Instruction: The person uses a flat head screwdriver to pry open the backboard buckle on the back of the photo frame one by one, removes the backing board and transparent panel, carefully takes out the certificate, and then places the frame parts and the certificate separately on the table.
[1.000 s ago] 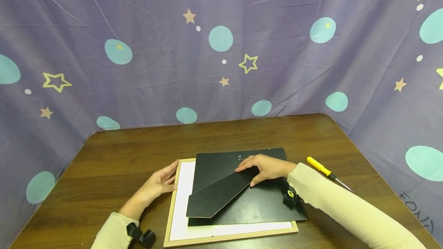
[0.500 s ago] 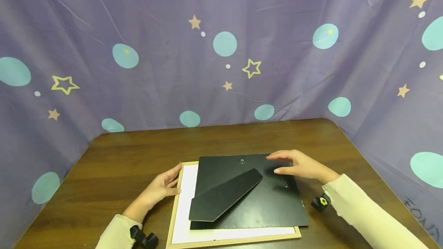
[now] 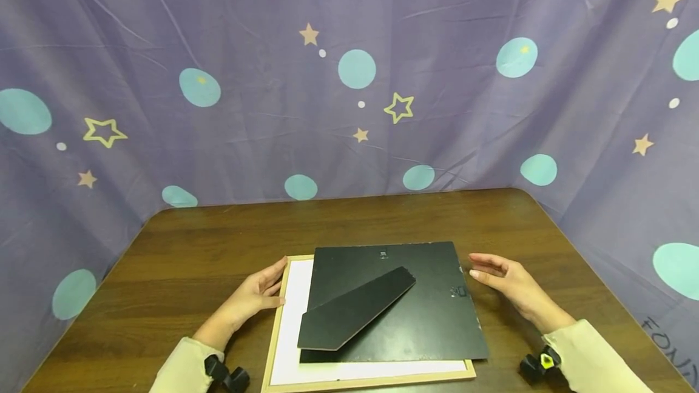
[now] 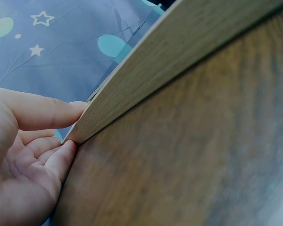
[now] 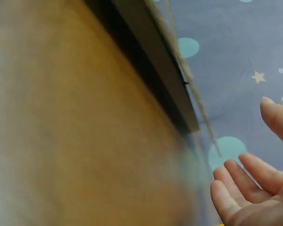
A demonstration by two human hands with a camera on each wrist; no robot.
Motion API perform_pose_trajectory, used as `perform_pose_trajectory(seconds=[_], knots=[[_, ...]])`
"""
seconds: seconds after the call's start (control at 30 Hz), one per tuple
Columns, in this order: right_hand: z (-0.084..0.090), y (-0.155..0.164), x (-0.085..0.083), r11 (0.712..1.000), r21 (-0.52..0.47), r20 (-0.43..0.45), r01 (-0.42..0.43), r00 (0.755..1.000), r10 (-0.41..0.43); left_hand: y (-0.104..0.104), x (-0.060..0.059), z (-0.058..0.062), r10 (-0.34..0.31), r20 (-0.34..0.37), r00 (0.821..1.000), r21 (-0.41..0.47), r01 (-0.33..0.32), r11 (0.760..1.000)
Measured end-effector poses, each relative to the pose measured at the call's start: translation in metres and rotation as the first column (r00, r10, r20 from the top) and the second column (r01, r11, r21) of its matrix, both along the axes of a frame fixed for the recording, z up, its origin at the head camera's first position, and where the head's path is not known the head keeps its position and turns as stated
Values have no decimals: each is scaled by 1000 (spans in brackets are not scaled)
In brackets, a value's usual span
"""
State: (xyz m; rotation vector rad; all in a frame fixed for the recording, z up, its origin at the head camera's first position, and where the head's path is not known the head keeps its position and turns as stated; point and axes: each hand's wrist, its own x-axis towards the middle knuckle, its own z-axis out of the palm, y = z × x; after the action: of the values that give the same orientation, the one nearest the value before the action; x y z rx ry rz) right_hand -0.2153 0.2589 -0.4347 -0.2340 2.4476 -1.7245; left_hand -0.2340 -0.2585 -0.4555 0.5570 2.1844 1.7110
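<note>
Currently the left hand (image 3: 252, 297) rests with relaxed fingers against the left rail of the wooden frame (image 3: 275, 320), thumb and fingertips touching its far corner in the left wrist view; the right hand (image 3: 510, 287) hovers spread and holding nothing just beside the right edge of the black backing board (image 3: 431, 320). That board lies askew on the frame, overhanging its right side, with the easel leg (image 3: 355, 308) flat on top. Risk — a sideways nudge could likely slide the loose board further off, or drag the white sheet (image 3: 292, 302) below it. Containers: only the frame recess, holding the white sheet and part of the board.
</note>
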Motion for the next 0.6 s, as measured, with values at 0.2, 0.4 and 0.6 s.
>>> perform_pose_trajectory(seconds=[0.2,0.4,0.6], knots=[[-16,-8,3,950,-311,96,-34,993,67,-1,1,-1,-5,-3,1000,21,5,1000],[-18,-8,5,943,-327,217,-63,966,140,1,0,-1,-11,-11,1000,27,11,1000],[-17,-9,5,966,-219,242,-139,951,192,0,0,-1,1,-19,1000,24,-1,1000]])
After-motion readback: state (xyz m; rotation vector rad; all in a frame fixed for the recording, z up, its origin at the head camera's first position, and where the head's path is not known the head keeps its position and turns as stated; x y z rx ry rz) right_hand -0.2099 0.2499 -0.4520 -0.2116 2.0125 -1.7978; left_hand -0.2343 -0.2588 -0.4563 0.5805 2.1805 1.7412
